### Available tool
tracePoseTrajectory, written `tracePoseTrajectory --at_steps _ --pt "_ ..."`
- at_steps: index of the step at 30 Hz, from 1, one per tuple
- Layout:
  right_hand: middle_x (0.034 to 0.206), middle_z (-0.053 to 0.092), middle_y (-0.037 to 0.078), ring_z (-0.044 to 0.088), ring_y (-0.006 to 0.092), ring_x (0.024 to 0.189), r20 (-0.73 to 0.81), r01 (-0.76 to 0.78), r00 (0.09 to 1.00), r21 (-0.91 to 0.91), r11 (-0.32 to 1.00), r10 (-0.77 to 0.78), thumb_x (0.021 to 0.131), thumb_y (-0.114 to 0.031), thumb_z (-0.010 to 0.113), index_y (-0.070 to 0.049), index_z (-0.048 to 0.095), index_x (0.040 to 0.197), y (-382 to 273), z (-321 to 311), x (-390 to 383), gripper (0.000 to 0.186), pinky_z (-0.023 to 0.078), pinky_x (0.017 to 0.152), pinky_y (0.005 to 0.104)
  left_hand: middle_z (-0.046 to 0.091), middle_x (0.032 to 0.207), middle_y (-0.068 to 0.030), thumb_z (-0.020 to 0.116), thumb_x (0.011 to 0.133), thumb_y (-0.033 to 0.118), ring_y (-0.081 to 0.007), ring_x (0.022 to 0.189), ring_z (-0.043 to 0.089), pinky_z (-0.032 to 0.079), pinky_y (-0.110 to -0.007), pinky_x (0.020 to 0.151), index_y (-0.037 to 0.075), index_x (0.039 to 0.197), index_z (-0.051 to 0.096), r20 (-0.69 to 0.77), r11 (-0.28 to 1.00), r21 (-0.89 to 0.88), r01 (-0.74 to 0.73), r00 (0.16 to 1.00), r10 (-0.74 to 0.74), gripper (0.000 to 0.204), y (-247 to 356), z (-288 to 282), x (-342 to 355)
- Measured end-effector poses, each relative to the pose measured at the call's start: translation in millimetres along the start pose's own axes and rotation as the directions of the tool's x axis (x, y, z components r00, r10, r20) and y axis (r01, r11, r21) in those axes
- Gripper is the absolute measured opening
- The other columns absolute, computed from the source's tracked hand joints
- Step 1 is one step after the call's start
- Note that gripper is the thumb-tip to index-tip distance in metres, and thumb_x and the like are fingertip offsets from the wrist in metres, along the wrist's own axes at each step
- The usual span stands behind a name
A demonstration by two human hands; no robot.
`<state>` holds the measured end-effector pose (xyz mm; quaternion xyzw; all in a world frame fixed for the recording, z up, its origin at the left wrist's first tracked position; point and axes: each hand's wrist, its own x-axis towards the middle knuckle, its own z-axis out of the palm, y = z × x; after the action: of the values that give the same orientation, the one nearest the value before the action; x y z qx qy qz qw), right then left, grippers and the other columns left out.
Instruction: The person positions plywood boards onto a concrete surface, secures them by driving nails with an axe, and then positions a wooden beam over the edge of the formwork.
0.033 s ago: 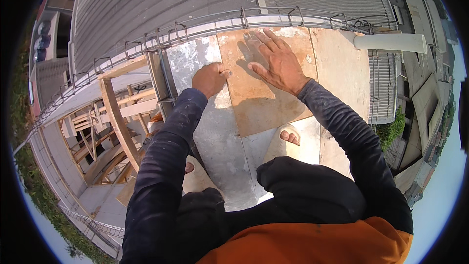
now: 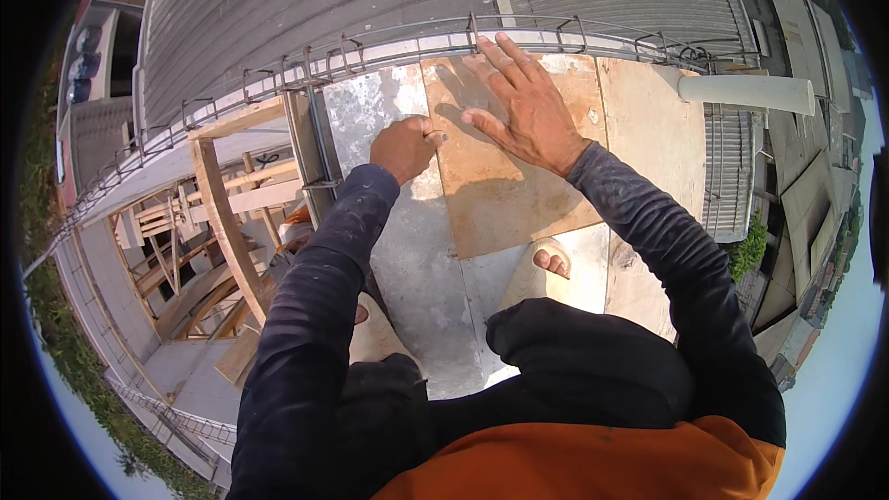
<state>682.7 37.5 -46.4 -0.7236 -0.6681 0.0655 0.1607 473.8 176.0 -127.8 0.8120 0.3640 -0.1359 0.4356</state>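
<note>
My left hand (image 2: 406,148) is closed, thumb against curled fingers, over the left edge of a brown plywood sheet (image 2: 505,204). What it pinches, if anything, is too small to make out. Fingers outstretched, my right hand (image 2: 530,116) is open over the far part of that sheet, its fingertips reaching in front of the steel rebar cage (image 2: 421,42). Its shadow falls on the wood to the left of it; whether the palm touches cannot be told. The brown sheet overlaps a grey, paint-smeared panel (image 2: 407,250) on the left, and a pale plywood panel (image 2: 653,139) lies to its right.
A white pipe (image 2: 750,93) sticks out at the far right corner. Timber framing (image 2: 222,213) surrounds an opening with a drop on the left. Beyond the rebar spreads a corrugated roof (image 2: 315,0). My feet, in cream footwear (image 2: 528,282), stand on the panels.
My right hand has shifted slightly away from me, toward the rebar. The left hand stays closed at the sheet's edge. The whole view has tilted a little.
</note>
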Motion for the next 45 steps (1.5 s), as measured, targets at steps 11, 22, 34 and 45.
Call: tracePoseTrajectory --at_steps 11,22,34,45 --pt "0.18 0.024 0.014 0.018 0.0396 0.166 -0.026 0.16 0.986 -0.085 0.983 -0.163 0.107 -0.069 0.049 -0.021 0.033 0.171 35 115 37 0.082 0.008 0.132 0.0664 0.077 0.084 -0.0183 0.081 0.089 0.052 -0.0403 0.085 0.075 0.056 -0.052 0.078 0.005 0.091 0.073 -0.192 0.995 0.092 -0.03 0.98 0.048 0.048 -5 0 -18" --pt "0.179 0.027 0.011 0.02 0.0359 0.166 -0.224 0.466 0.876 0.172 0.868 -0.427 0.104 -0.057 0.064 -0.025 0.038 0.169 -83 91 79 0.077 0.015 0.132 0.063 0.077 0.085 -0.0168 0.083 0.088 0.046 -0.0378 0.086 0.076 0.058 -0.051 0.079 0.007 0.09 0.076 0.119 0.995 0.098 -0.005 0.993 -0.007 0.039 -30 32 -95" --pt "0.181 0.024 0.004 0.015 0.0305 0.168 0.071 0.447 0.882 0.185 0.875 -0.466 0.101 -0.077 0.05 -0.04 0.024 0.173 -105 124 13 0.084 0.009 0.132 0.0701 0.061 0.068 -0.0142 0.076 0.098 0.041 -0.0313 0.067 0.065 0.051 -0.048 0.069 0.003 0.074 0.061 0.3 0.973 0.201 -0.112 0.953 0.047 0.047 -73 -94 -192" --pt "0.182 0.019 0.006 0.013 0.0278 0.168 0.289 0.619 0.727 0.118 0.776 -0.623 0.102 -0.076 0.051 -0.029 0.026 0.173 -116 158 -59 0.089 0.01 0.135 0.064 0.051 0.066 -0.0074 0.066 0.107 0.036 -0.0183 0.063 0.053 0.047 -0.039 0.065 0.002 0.083 0.064 -0.084 0.969 -0.013 0.247 0.965 -0.247 0.042 -152 -135 -200"
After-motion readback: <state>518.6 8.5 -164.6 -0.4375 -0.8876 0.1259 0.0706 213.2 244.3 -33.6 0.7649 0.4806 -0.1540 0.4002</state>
